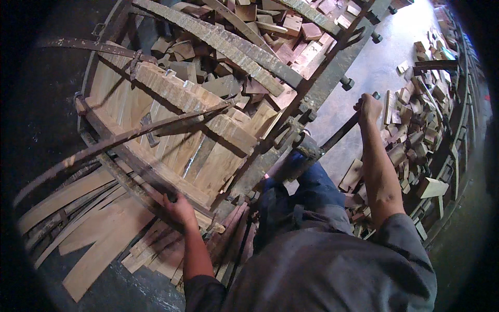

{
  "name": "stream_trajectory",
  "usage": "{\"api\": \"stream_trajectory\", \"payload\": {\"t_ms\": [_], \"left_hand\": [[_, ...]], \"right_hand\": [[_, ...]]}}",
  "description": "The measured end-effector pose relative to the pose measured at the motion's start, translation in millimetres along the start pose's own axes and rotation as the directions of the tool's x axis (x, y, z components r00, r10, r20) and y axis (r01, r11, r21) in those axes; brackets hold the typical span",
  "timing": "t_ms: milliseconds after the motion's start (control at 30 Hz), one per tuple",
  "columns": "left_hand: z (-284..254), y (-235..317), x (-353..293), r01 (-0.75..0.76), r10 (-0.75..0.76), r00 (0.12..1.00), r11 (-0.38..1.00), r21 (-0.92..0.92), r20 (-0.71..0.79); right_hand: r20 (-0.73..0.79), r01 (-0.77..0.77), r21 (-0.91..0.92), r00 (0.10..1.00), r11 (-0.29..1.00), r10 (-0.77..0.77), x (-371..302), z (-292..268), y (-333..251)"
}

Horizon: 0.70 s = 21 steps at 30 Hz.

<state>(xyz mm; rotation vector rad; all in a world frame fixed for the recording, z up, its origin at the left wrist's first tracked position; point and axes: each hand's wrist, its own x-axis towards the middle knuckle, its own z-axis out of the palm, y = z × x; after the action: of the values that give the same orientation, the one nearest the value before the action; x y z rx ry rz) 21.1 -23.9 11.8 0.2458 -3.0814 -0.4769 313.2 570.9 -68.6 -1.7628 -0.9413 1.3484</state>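
nearest to us is our own grey shirt (332, 270) and the blue trouser knee (317, 187) pushed toward the press. our left hand (179, 209) rests on the lower edge of a half-formed barrel of wooden staves (171, 130), fingers curled over the dark iron hoop (130, 179) there; we cannot tell whether it truly grips or only steadies. our right hand (368, 108) is closed in a fist around the end of a long metal lever (340, 132), which runs down to the rusty iron frame (322, 83) beside the barrel. the barrel lies on its side between the frame's curved bars, its staves held by thin bent straps (104, 145). loose flat staves (99, 229) fan out on the floor under our left arm, and offcut blocks (416, 119) litter the pale floor (374, 62) to the right.

as we judge it, the risk sits at the left hand: if the lever shifts the frame or a strap slips, fingers lying on the hoop could be pinched against the staves. a strap under tension could also spring loose. the blocks underfoot could turn an ankle while we lean on the lever.
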Motion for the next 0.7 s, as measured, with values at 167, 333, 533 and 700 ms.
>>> {"api": "stream_trajectory", "payload": {"t_ms": [167, 333, 533, 700], "left_hand": [[-24, 54, -12, 0.028, -0.031, 0.997, 0.999, 0.035, 0.071], [-2, 0, 5, -0.034, 0.034, 0.999, 0.999, -0.014, 0.020], [-15, 29, -3, 0.109, -0.108, 0.993, 0.994, -0.020, 0.042], [-29, 52, -14, 0.171, -0.174, 0.981, 0.984, 0.041, 0.085]], "right_hand": [[-0.047, -0.226, -0.075, 0.974, 0.971, 0.223, 23, 15, 21], [0.536, -0.613, 0.214, 0.725, 0.761, 0.433, -36, -24, 99], [0.371, -0.594, 0.130, 0.771, 0.794, 0.517, -132, -20, 90], [0.226, -0.517, 0.202, 0.851, 0.832, 0.474, -142, -15, 87]]}}
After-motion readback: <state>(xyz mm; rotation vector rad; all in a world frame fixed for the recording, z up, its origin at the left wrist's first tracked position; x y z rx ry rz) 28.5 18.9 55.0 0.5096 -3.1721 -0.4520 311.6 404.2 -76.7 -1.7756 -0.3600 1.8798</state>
